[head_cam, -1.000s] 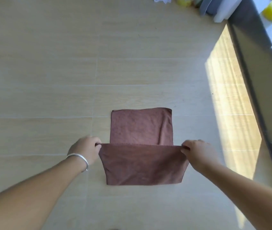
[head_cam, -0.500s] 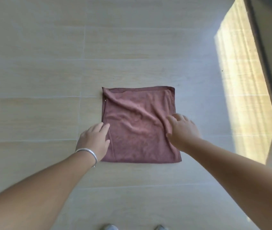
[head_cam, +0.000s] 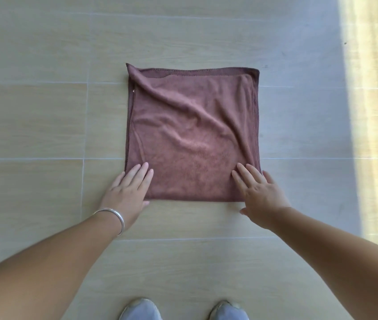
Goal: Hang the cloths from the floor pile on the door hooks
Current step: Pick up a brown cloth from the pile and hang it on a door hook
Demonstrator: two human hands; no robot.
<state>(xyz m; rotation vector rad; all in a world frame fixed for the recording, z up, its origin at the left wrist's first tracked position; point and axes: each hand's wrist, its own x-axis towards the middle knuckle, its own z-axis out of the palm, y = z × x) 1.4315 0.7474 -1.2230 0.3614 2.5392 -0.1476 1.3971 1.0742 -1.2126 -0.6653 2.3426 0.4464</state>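
Cloth: a brown microfibre cloth (head_cam: pixel 192 135) lies folded on the floor, roughly square, with diagonal wrinkles running from its far-left corner toward the near-right one; a stitched hem shows along the far edge.
Cloth position: it sits on the pale wood-look floor tiles (head_cam: pixel 33 123), straight ahead of the person, its near edge closest to the hands.
Left hand: the left hand (head_cam: pixel 126 192) lies flat, fingers straight and close together, fingertips resting on the cloth's near-left corner — the palm and thumb are off the cloth, on the floor.
Right hand: the right hand (head_cam: pixel 258 191) is flat too, fingers straight and slightly spread, pressing on the cloth's near-right corner; the thumb points out over the floor just below the near edge.
Grip: neither hand curls round or pinches the fabric — both only lay extended fingers on top of it.
Cloth relative to hands: most of the cloth stretches away beyond the fingertips, and the near edge runs between the two hands.
Bracelet: a silver bangle (head_cam: pixel 111 217) circles the left wrist.
Shoes: the toes of two grey shoes (head_cam: pixel 140 309) show at the bottom edge, well apart from the cloth.
Light: a band of sunlight (head_cam: pixel 373 112) falls across the floor on the right, away from the cloth.
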